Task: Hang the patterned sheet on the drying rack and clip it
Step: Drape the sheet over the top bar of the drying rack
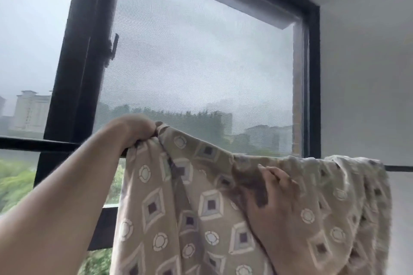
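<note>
**Head view: spreading the sheet along the bar**

We have the patterned sheet (201,207) draped over the black bar (33,143) in front of the window (201,62). By our reckoning the hanging is partly done, and nothing fastens the cloth yet. Our left hand (136,129) has its fingers curled tight round a bunched corner of the top edge, held just above the bar. Our right hand (274,196) lies on the cloth further right with its fingers nearly straight. As far as the blur lets us tell, it presses rather than grasps.

To do this step well, we think we should draw the bunched corner leftward along the bar until the gathers flatten. Meanwhile the right hand should pin the cloth so it cannot slide off. How much hangs on the far side is hidden, so we would check that balance before clipping.

The sheet's top fold runs left to right along the bar, which is its long axis here. Its free length hangs downward on our side.
</note>
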